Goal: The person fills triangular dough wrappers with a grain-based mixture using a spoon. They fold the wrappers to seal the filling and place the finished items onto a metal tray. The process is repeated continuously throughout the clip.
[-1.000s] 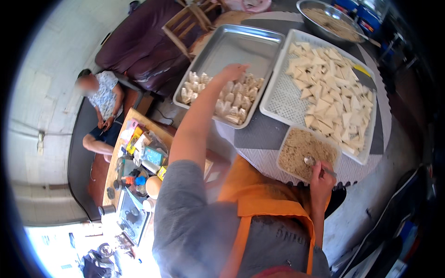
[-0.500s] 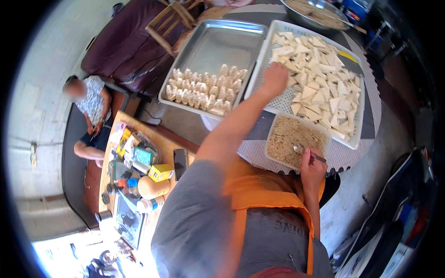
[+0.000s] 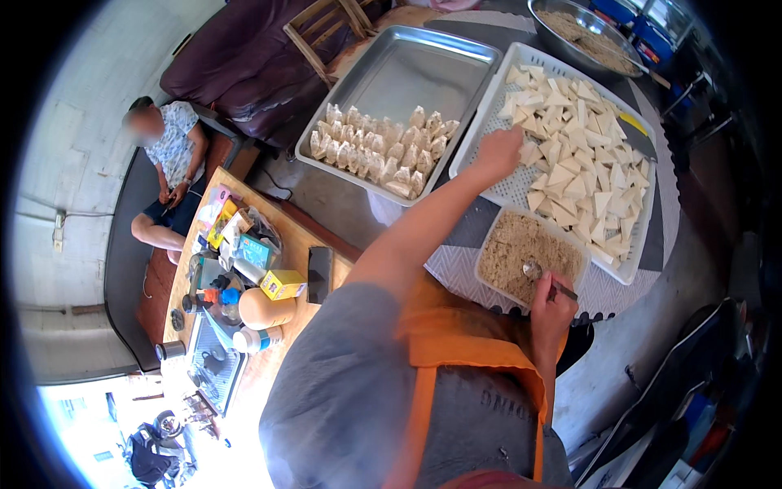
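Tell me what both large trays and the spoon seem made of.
Left tray: metal by its look, smooth and grey with a soft sheen. Right tray: probably plastic, matt white, with a perforated floor. Spoon: likely metal, as its polished bowl glints.

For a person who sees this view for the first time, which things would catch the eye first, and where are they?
Probably the big heap of pale triangular pieces in the white perforated tray at upper right, with the left hand at its left edge. Beside it, the metal tray has rows of lumpy pieces in its near part. Below, the right hand holds a spoon over brown crumbly filling.
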